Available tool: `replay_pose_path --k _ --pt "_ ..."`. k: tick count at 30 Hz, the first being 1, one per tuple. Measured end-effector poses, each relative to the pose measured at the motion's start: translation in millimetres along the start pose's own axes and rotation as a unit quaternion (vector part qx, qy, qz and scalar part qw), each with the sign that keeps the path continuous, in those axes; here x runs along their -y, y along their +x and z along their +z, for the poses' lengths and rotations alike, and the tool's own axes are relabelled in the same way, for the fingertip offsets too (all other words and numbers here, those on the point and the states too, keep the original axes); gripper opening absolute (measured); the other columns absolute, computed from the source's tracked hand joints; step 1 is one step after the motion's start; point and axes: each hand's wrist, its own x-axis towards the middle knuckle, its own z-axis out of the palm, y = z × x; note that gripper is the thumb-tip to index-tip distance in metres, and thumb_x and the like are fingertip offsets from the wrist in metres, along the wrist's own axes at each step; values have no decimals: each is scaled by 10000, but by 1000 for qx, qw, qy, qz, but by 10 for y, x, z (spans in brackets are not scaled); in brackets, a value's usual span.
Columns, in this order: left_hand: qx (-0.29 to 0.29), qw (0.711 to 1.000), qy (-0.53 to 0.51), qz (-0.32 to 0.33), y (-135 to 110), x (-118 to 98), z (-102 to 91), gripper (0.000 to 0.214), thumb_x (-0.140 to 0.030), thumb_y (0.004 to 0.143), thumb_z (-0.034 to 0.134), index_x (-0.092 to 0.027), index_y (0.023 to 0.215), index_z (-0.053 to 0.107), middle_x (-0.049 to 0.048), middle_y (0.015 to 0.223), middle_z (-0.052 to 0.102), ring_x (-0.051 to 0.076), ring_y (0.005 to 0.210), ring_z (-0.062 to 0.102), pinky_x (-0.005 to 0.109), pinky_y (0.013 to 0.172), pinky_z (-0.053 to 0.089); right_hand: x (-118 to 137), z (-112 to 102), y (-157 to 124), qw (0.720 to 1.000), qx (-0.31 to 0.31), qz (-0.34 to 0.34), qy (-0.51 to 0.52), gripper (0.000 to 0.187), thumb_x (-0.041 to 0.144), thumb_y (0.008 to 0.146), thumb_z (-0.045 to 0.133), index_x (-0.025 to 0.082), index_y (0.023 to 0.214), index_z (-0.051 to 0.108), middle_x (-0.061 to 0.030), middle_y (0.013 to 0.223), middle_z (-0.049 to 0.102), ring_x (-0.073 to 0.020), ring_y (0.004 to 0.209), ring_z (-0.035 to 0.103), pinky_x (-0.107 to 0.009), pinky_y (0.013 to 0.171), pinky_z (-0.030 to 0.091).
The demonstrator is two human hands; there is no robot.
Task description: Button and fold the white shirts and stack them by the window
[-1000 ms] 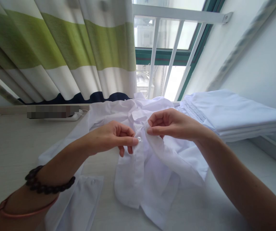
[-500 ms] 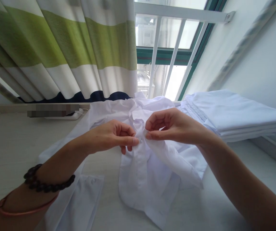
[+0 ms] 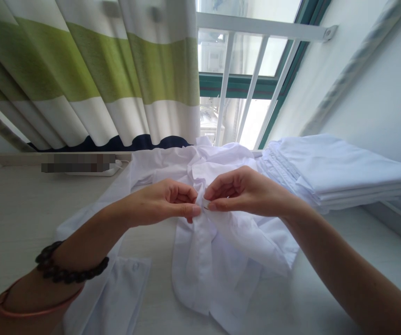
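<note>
A white shirt (image 3: 207,260) lies crumpled on the pale table (image 3: 18,218), its front lifted a little in the middle. My left hand (image 3: 163,204) pinches one edge of the shirt front with thumb and forefinger. My right hand (image 3: 242,190) pinches the opposite edge, and the fingertips of both hands meet at the same spot. The button seen earlier is hidden between my fingers. A cuff with a button (image 3: 133,266) lies flat near my left forearm, which wears a dark bead bracelet (image 3: 69,272).
A stack of folded white garments (image 3: 340,172) sits at the right by the wall. A striped green and white curtain (image 3: 91,79) hangs behind the table, beside a barred window (image 3: 245,88). A white power strip (image 3: 95,170) rests at the back left.
My hands have come together: the two shirt edges that were apart now meet, and the small button that showed at my left fingertips is covered.
</note>
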Motion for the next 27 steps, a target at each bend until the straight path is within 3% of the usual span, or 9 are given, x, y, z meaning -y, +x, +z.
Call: replay_pose_path --k 11,21,27 --pt "-6 999 22 -24 -9 -21 -45 210 -384 814 635 -186 866 682 8 837 684 153 809 620 235 728 474 6 5 8 999 -24 -8 -45 120 188 745 669 149 858 683 -24 794 702 -146 765 659 -262 694 538" --pt "1 1000 -4 -11 -5 -1 -34 200 -364 813 647 -176 869 688 14 857 702 159 833 638 235 755 470 -52 63 47 999 -31 -33 -3 129 231 746 696 152 842 664 -27 809 692 -141 759 649 -267 703 528" --pt "-14 1000 8 -19 5 -38 -7 192 -361 806 648 -177 833 695 -5 796 696 145 792 639 215 717 466 -74 54 55 999 -47 -10 20 187 255 709 743 157 855 681 -29 814 703 -145 772 658 -255 685 523"
